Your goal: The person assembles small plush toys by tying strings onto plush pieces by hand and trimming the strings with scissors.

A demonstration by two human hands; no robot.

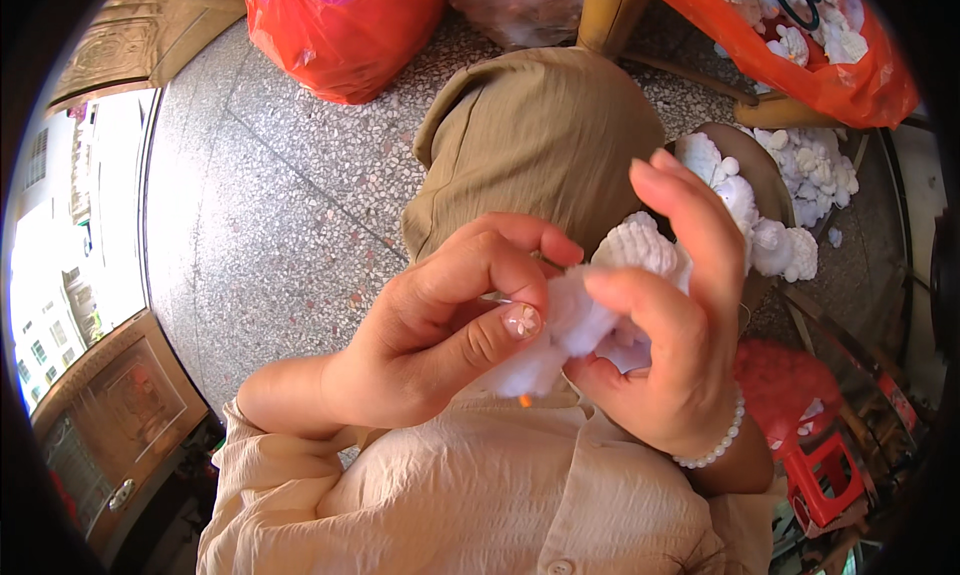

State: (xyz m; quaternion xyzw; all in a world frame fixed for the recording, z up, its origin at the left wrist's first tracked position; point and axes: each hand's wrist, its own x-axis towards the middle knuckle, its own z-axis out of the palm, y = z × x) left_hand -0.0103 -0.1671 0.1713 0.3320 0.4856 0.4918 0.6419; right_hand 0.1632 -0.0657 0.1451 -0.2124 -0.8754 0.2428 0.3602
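A fluffy white plush piece (580,315) is between my hands, above my lap. My right hand (685,325) grips it with thumb and index finger, the other fingers raised. A pearl bracelet is round that wrist. My left hand (440,320) is closed in a pinch at the plush's left edge; what lies between its fingertips is hidden. A small orange bit (524,401) shows under the plush. Just behind it is a rounded white knitted piece (640,243). More white knitted pieces (740,200) lie past my right hand, over my knee.
An orange-red plastic bag (345,35) stands on the speckled floor (270,195). Another orange bag (850,80) with white knitted pieces is at the far right, above a loose white heap (810,170). A red plastic stool-like object (825,475) stands at right, and a wooden door (120,415) at left.
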